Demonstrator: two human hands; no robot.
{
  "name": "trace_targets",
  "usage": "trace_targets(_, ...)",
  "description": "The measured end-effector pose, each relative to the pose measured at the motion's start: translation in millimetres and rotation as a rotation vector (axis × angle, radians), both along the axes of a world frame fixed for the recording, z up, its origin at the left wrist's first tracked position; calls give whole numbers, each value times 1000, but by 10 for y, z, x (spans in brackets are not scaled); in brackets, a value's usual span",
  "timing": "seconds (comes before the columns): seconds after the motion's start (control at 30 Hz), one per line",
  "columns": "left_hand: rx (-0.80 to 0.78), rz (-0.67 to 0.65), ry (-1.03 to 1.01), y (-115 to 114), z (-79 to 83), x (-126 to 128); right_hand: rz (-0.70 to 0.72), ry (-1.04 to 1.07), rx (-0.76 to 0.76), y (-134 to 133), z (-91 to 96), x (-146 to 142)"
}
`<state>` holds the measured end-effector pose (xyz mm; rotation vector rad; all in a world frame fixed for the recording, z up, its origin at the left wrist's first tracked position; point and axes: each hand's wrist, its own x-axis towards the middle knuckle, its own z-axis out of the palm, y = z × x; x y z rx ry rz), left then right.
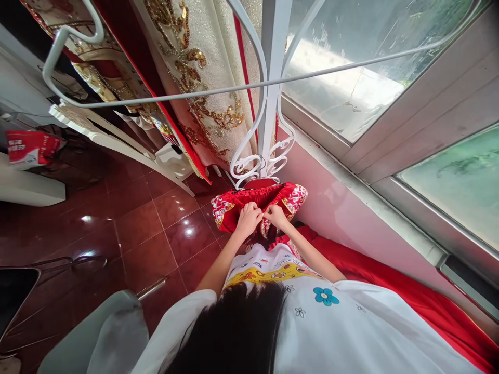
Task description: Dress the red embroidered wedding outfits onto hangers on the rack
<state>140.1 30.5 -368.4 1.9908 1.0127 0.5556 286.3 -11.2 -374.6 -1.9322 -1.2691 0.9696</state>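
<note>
The red garment (260, 195), with patterned shoulders, hangs at twelve o'clock from the person's chest, just in front of the white metal stand (267, 122). The left hand (249, 216) lies on its near edge, fingers bent and closed on the cloth. The right hand (275, 215), just beside at three o'clock, pinches the same edge between fingertips; what small part it grips, I cannot tell. From the hands, a pale sequined gown (218, 93) hangs at eleven o'clock, a window (343, 88) stands at one, and red cloth (351, 265) lies at four.
</note>
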Motion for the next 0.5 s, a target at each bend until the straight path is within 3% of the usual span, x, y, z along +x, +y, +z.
trace_targets(0.13,-42,10,-58,-34,-94,-74,20,-2,60,-79,-29,-11)
trace_targets(0.33,-41,265,-122,-193,-277,-287,10,-37,132,-248,-133,-63)
trace_targets(0.5,-103,254,-167,-231,-364,-125,17,-111,161,-262,-170,-95)
